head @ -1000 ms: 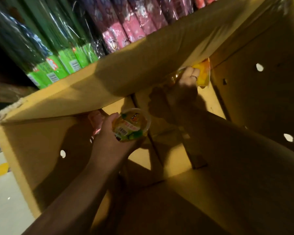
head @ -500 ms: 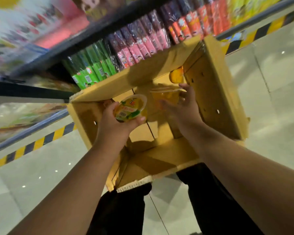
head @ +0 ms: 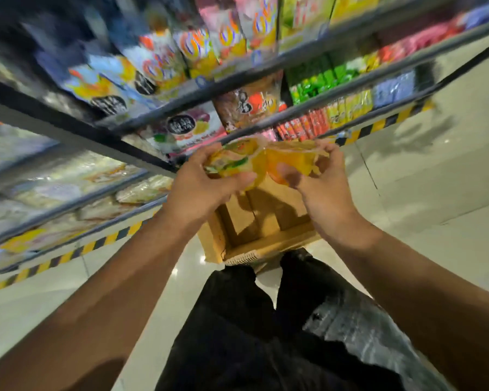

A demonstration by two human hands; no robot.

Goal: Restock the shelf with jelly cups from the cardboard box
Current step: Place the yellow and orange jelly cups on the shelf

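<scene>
My left hand (head: 198, 182) grips one jelly cup (head: 232, 162). My right hand (head: 322, 193) grips a second jelly cup (head: 291, 162). The cups touch, high above the cardboard box (head: 266, 221), near the shelf (head: 266, 128) front edge. If one bumps that edge, it might slip and fall.

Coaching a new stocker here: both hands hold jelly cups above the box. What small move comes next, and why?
Probably raise both toward the shelf: the left hand grips a labelled jelly cup, the right hand an orange jelly cup, both above the cardboard box, neither shelved yet.
</scene>
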